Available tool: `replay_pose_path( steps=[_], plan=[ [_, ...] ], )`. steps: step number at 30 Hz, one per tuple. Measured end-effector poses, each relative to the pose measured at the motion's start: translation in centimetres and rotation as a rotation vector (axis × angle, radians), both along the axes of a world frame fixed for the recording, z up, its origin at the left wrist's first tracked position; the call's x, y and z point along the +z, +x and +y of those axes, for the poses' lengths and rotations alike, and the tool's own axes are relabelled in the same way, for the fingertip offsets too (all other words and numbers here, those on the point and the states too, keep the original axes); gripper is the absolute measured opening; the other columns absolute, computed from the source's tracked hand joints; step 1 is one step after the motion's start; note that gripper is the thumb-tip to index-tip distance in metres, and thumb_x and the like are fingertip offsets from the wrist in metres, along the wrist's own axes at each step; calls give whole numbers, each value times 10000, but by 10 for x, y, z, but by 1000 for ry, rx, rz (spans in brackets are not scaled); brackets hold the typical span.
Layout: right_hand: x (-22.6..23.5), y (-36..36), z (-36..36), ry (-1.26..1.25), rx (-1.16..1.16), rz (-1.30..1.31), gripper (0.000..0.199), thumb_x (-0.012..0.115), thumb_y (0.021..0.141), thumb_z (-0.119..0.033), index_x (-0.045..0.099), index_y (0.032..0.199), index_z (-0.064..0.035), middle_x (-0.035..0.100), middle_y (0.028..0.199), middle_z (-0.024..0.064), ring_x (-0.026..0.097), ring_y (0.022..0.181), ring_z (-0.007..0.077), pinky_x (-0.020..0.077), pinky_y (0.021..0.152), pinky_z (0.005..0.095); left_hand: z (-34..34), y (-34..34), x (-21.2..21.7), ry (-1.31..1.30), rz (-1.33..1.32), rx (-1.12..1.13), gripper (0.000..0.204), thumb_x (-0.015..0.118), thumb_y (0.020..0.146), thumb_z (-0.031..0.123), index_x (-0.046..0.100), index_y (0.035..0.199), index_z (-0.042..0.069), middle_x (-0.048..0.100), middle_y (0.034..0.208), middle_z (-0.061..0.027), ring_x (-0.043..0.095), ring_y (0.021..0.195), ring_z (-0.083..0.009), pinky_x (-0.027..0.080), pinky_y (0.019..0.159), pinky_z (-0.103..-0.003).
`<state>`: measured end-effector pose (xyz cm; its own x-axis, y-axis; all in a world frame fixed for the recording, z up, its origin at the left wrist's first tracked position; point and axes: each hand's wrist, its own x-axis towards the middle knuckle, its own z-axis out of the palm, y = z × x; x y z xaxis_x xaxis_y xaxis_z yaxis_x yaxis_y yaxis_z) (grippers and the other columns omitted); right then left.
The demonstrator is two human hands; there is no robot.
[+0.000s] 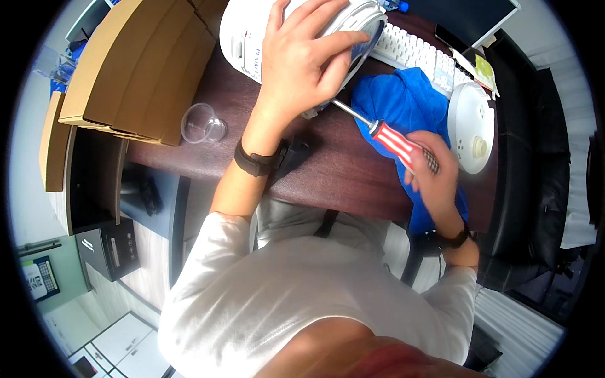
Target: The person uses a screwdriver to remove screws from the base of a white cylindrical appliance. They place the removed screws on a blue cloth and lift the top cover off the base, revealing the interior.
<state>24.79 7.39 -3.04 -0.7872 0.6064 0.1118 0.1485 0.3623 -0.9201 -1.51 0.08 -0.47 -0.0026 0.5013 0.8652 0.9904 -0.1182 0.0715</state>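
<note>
White sleeves lowest. Left hand (302, 60) spread flat on tilted cooker (252, 31); right hand (432, 167) clamped on screwdriver (391, 135). Risk: tip slipping off, cooker rolling.

Dark wood desk (340, 170), pretty crowded tbh. On it: cardboard boxes (138, 69) at left w/ a clear plastic cup (203, 124) just beside them, white cooker (283, 31) tipped on its side, blue cloth (403, 107), white keyboard (419, 53) at the back, round white lid (471, 126) on the right.
</note>
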Motion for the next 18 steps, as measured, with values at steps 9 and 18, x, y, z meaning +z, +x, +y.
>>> replay_pose_path(
  steps=[9,18],
  plan=[
    [-38,-3,11,196,-132,252,399,708,764,-163,509,1044,40,584,1074,199,604,1007,285,514,764,321,0,-1,1,-4,8,-11,288,596,716,125,755,941,204,640,1202,-98,563,1173,-285,328,1026,-518],
    [-2,3,17,-1161,216,108,545,402,950,-491,539,1124,7,657,942,165,664,713,193,449,455,254,0,-1,0,6,2,-14,288,601,710,114,757,936,200,643,1195,-98,569,1165,-283,333,1021,-517]
  ],
)
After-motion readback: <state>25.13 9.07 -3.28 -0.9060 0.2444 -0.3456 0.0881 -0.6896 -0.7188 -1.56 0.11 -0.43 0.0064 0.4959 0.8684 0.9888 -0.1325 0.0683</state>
